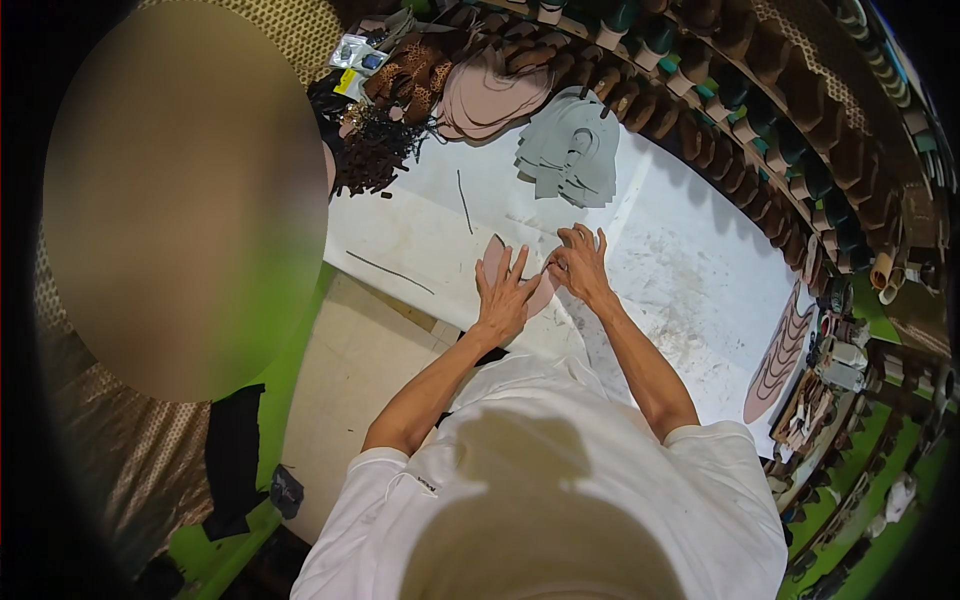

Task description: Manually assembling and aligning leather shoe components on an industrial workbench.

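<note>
A pink, sole-shaped piece [541,297] lies on the white tabletop in front of me, its pointed end showing past my fingers. My left hand [506,300] rests on it with the fingers spread and mostly flat. At its edge, a thin dark strip [546,266] runs between my two hands. The thumb and forefinger of my right hand [582,266] are pinched together on that strip, with the other fingers raised. Part of the pink piece is covered by my left hand.
Two loose dark strips [465,202] [390,271] lie left of my hands. Beyond stand a grey stack of cut pieces [570,150], pink sole pieces [490,92] and dark straps [372,165]. Shoe racks [740,110] curve around the right; fanned pink soles [782,358] lie there. A blur hides the left.
</note>
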Demonstrator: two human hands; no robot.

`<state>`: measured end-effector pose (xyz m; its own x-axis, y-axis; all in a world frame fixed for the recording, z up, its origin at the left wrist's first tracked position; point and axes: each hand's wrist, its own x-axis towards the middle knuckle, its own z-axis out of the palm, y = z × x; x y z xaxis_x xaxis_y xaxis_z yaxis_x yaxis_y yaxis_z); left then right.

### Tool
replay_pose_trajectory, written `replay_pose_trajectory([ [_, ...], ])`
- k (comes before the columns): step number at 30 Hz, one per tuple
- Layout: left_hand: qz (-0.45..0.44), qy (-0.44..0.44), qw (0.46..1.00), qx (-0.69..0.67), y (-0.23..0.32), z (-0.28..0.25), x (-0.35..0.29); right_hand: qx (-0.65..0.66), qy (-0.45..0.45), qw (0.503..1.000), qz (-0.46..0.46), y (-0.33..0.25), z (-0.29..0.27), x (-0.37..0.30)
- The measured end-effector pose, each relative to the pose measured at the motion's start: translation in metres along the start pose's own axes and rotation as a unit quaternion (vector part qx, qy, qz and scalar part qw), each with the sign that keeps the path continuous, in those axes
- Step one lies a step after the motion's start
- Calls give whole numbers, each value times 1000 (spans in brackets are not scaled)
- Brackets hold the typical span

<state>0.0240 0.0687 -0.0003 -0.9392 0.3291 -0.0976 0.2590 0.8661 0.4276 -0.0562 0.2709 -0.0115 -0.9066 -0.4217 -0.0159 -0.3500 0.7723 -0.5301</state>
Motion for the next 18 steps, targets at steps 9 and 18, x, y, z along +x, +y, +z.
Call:
replay_pose_trajectory([
  [9,3,-3,1000,10,-1,3,0,-9,-4,1000,-4,-6,-2,4],
  [18,6,2,1000,7,-3,3,4,-12,-19,1000,-12,-4,-2,10],
])
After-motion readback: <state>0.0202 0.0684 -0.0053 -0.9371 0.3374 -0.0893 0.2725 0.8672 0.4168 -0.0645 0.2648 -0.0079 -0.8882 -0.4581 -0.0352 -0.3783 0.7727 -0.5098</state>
